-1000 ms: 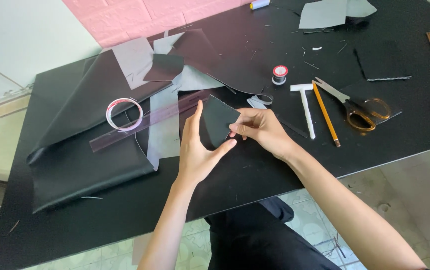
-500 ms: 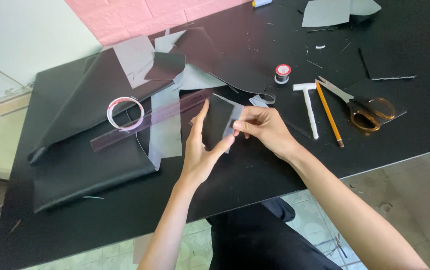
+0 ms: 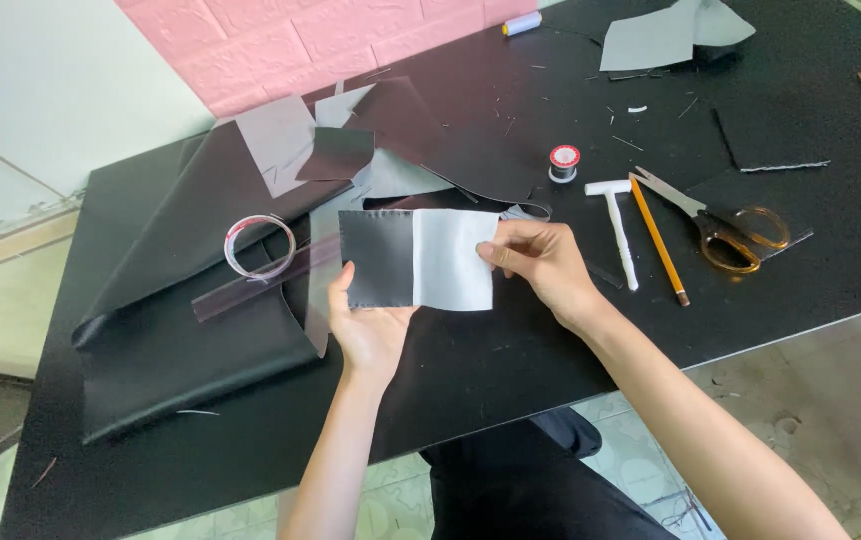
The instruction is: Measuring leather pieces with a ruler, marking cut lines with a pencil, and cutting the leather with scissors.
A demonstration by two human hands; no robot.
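Note:
I hold a small rectangular piece of leather [image 3: 416, 258] up above the black table [image 3: 510, 350]; its left part shows black, its right part shows a pale grey underside. My left hand [image 3: 368, 325] grips its lower left edge from beneath. My right hand [image 3: 540, 262] pinches its right edge with fingers and thumb. The piece faces the camera, lifted off the table.
A clear ruler [image 3: 260, 282] and a tape roll [image 3: 259, 246] lie on folded black leather [image 3: 185, 330] at left. To the right lie a thread spool [image 3: 563, 162], white T-shaped tool [image 3: 615, 228], pencil [image 3: 658, 240] and scissors [image 3: 720, 225]. Grey scraps [image 3: 665, 35] sit at the back.
The piece was lying dark and pressed on the table; now both hands have lifted it and unfolded it, so that its pale grey side shows.

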